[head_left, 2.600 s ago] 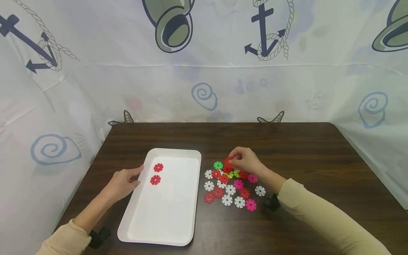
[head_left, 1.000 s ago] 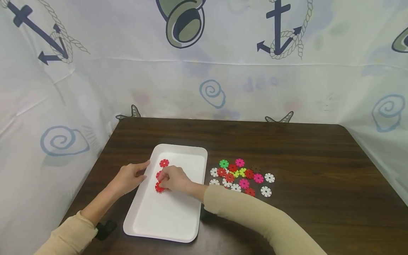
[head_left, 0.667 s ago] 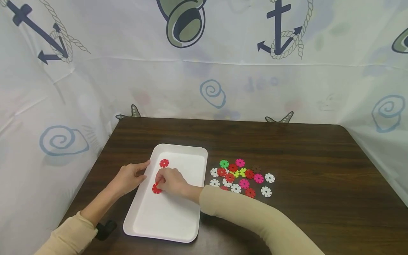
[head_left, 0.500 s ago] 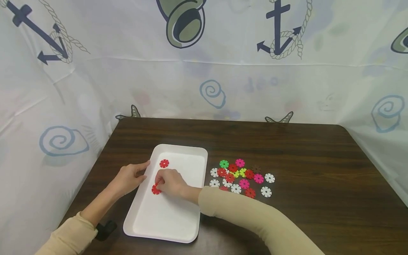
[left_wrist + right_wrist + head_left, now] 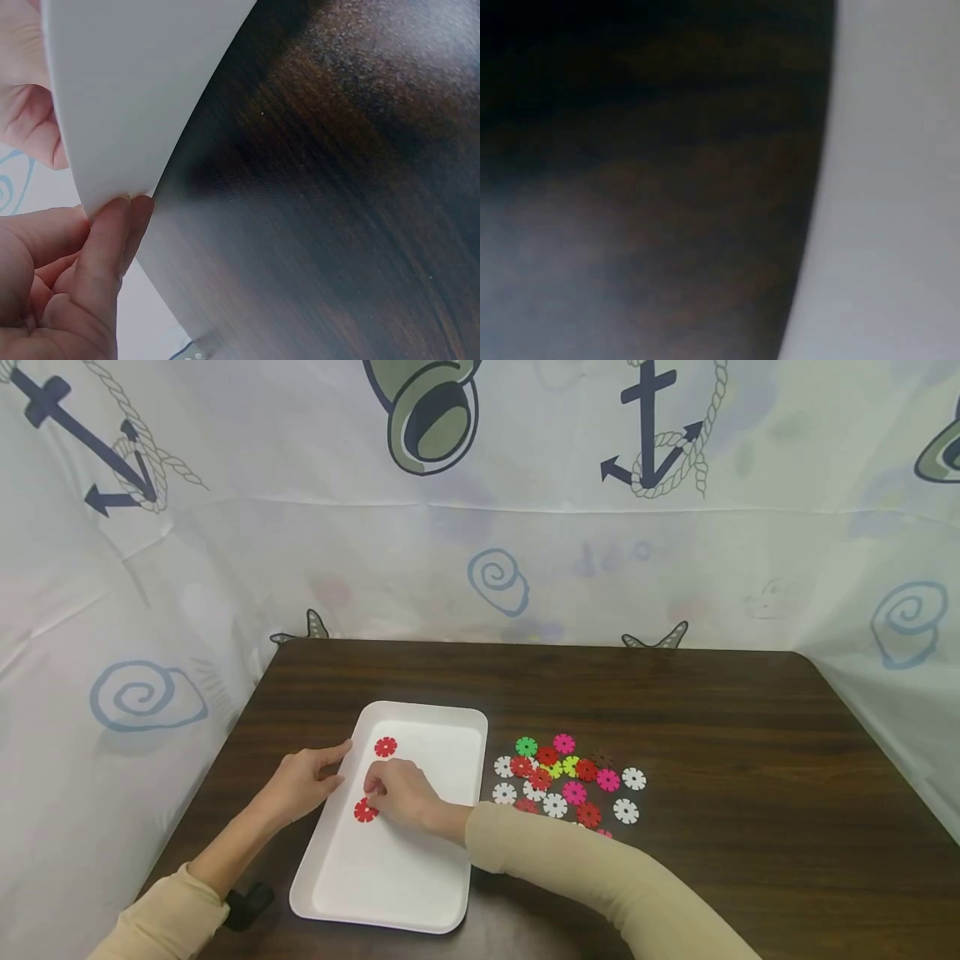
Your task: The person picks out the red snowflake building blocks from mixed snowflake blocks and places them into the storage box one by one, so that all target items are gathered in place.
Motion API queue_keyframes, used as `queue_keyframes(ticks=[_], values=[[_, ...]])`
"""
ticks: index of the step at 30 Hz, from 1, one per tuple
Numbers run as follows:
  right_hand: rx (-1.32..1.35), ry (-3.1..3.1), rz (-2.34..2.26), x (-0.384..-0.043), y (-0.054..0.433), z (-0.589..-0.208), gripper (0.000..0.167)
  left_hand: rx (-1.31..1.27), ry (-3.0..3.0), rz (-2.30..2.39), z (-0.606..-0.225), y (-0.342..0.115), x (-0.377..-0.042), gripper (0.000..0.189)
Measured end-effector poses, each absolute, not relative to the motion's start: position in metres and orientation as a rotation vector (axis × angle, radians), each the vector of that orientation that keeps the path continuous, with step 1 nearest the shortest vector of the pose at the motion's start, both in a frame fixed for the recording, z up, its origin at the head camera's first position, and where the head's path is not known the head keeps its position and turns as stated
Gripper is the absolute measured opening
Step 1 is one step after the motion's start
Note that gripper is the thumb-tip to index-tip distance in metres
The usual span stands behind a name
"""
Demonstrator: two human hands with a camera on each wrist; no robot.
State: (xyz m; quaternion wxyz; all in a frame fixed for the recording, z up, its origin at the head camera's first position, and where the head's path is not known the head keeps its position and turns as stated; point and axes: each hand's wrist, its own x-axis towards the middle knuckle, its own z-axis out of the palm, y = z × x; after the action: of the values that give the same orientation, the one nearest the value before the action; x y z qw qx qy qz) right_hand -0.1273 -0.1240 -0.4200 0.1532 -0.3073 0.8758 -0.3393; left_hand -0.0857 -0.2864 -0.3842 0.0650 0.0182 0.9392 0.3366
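In the head view, my right hand (image 5: pixel 403 792) is over the left part of a white tray (image 5: pixel 382 889), its fingertips pinching the edge of a red notched plastic disc (image 5: pixel 365 811). Farther up the tray lies another red disc (image 5: pixel 386 747); the hand covers the space between the two. My left hand (image 5: pixel 298 783) holds the tray's left rim. The left wrist view shows its thumb and fingertips (image 5: pixel 105 232) gripping the tray's edge from outside. Only the tray's wall (image 5: pixel 892 187) and dark table show in the right wrist view, so the right hand is hidden there.
Right of the tray, a loose group of notched discs lies on the dark wooden table (image 5: pixel 712 735): several white discs (image 5: pixel 626 811), red ones, pink ones (image 5: pixel 608 779), yellow ones and a green disc (image 5: pixel 527 747). My right sleeve (image 5: pixel 570 860) crosses over the tray's right rim and nearest discs.
My right hand has carried a red disc from the group leftward into the tray, then shifted it slightly left, below the other red discs. The left hand stays at the rim.
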Motion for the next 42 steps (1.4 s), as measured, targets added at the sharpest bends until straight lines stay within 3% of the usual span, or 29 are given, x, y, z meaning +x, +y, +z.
queue_keyframes(ticks=[16, 25, 42], values=[[-0.712, 2.419, -1.163, -0.127, -0.107, -0.412, 0.004, 0.074, 2.839, 1.02, -0.385, -0.287, -0.087, 0.051], [-0.745, 2.301, -1.361, -0.129, -0.08, -0.398, 0.004, 0.031, 2.831, 1.005, -0.386, -0.285, -0.085, 0.055], [-0.56, 2.314, -1.583, -0.145, 0.012, -0.39, 0.008, -0.016, 2.821, 1.014, -0.389, -0.285, -0.085, 0.06]])
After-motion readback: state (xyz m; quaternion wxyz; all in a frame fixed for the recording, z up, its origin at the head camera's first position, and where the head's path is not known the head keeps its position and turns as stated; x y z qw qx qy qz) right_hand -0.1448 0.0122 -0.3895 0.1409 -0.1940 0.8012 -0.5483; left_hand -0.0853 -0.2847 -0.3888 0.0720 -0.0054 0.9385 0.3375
